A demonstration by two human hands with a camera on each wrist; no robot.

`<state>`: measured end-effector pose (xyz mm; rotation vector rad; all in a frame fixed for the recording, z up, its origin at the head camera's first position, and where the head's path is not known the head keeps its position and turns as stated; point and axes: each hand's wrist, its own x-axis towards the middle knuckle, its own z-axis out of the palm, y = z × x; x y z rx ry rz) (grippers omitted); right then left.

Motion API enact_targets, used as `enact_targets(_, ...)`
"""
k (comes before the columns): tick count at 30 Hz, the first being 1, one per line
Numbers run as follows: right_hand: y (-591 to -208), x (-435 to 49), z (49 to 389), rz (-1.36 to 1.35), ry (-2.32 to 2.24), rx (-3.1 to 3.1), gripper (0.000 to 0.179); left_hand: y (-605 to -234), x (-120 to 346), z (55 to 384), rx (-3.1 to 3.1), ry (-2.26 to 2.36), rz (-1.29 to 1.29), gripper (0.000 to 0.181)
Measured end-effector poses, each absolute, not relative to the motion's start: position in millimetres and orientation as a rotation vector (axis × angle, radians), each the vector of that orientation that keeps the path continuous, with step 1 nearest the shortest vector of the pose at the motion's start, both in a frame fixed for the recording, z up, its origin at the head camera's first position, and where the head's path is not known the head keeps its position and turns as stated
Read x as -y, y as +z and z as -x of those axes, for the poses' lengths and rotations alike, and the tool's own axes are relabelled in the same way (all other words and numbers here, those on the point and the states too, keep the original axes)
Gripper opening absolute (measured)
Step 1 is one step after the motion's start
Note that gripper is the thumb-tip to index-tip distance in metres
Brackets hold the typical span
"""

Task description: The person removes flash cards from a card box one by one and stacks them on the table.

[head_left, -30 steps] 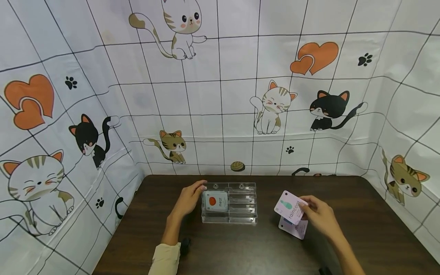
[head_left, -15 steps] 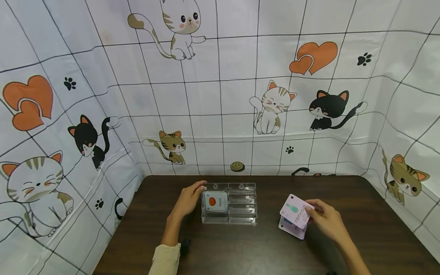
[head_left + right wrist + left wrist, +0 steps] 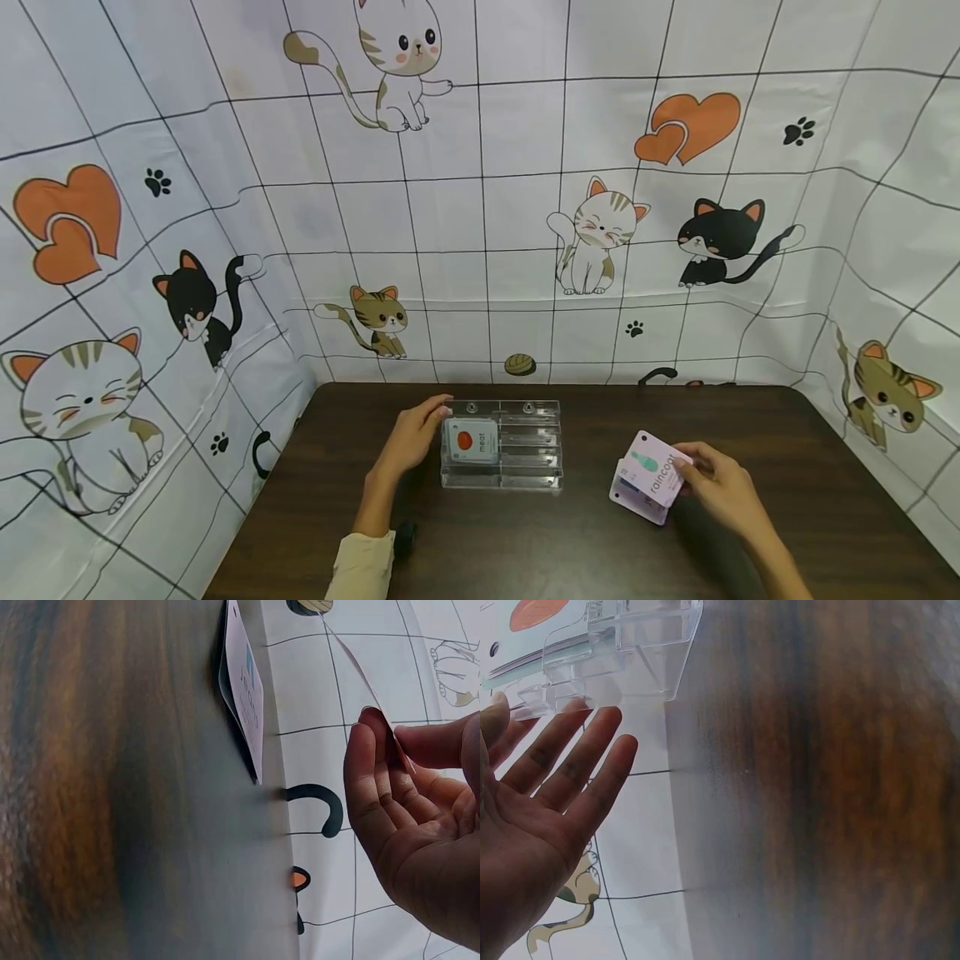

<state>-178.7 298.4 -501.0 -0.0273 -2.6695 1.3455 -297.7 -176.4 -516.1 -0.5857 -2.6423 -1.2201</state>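
My left hand (image 3: 412,435) is at the upper left corner of a clear acrylic card rack (image 3: 529,482). In the left wrist view its thumb lies at the rack's edge with fingers behind, and the outer fingers (image 3: 615,761) stretch away from it. A stack of cards, its front one marked "meat" (image 3: 472,440), sits in the rack's left column. My right hand (image 3: 722,490) pinches a pink "raincoat" card (image 3: 651,468) between thumb and fingertips, raised off the table. Beneath it lies another pink card (image 3: 637,502), partly covered; in the right wrist view this "jeans" card (image 3: 246,697) tops a small pile.
The dark wooden table (image 3: 525,550) ends at a white cloth backdrop (image 3: 517,208) with cat drawings. Empty tiers (image 3: 529,437) show in the rack's right column. A small black object (image 3: 404,538) is beside the left wrist.
My right hand has drawn the raincoat card slightly right and toward me, over the lower card. The left hand and the rack stay in place.
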Motion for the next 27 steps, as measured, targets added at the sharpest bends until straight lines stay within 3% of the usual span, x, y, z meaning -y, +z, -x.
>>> enact_targets(27, -513, -294, 184, 0.068, 1.340, 2.768, 0.036, -514, 175, 296, 2.632, -1.252, 0.564, 0.035)
